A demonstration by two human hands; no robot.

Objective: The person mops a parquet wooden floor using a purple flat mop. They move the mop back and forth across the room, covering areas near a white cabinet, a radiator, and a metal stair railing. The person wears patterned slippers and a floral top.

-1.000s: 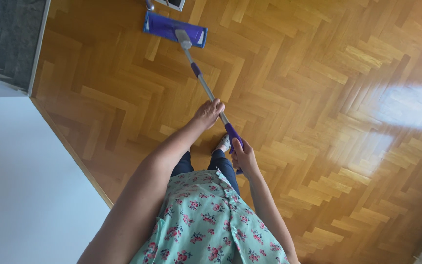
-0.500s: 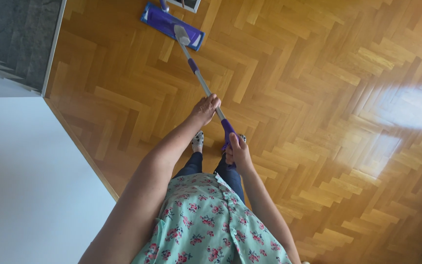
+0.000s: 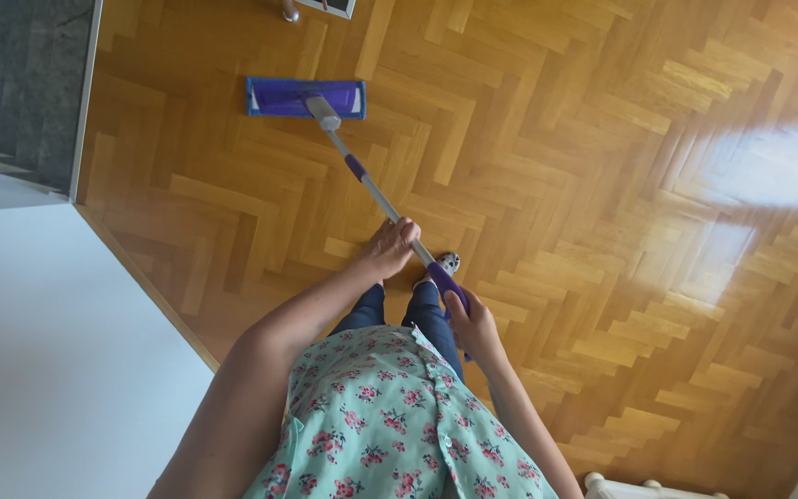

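L hand (image 3: 390, 248) + R hand (image 3: 473, 323) grip mop (image 3: 362, 180) | head flat on parquet (image 3: 584, 185)

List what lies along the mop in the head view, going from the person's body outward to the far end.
Right hand on the purple grip → left hand on the metal pole → purple collar → grey joint → flat purple mop head on the parquet floor.

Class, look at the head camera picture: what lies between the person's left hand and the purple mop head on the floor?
In the head view, only the mop's metal pole spans from the left hand to the mop head, over bare parquet floor.
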